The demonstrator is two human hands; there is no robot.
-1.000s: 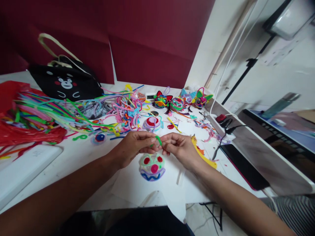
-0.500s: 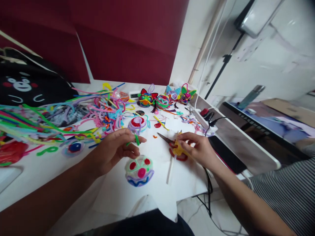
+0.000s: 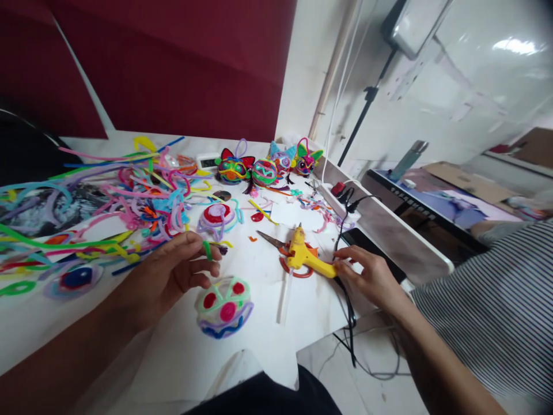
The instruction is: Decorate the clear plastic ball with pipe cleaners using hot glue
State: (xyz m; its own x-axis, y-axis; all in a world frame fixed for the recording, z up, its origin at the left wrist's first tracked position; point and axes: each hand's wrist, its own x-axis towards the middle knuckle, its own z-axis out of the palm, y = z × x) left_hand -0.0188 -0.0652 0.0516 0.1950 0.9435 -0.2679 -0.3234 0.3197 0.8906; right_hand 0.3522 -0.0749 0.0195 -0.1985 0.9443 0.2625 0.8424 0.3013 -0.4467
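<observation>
My left hand (image 3: pixel 181 268) pinches a short green pipe cleaner (image 3: pixel 207 250) between thumb and index finger, the other fingers curled below. Just under it lies a round ornament (image 3: pixel 225 311) with red dots, a pink dot and a blue wavy line, flat on white paper. My right hand (image 3: pixel 367 271) has its thumb and fingertips closed at the handle end of a yellow glue gun (image 3: pixel 313 260). A clear glue stick (image 3: pixel 284 300) juts from the gun toward me. Beneath the gun rest scissors (image 3: pixel 272 239) with orange-red handles, partly covered.
Many tangled pipe cleaners (image 3: pixel 142 199) spread over the left side. Several finished colourful ornaments (image 3: pixel 233 167) line the back by the wall. A power strip (image 3: pixel 343 204), black cables (image 3: pixel 349 305) and a dark phone (image 3: pixel 371 248) lie at right. Striped clothing (image 3: pixel 479 300) shows at the right edge.
My right hand has slid back from over the glue gun to its handle end, uncovering gun and scissors. The view has turned right. The green pipe cleaner stays in my left hand.
</observation>
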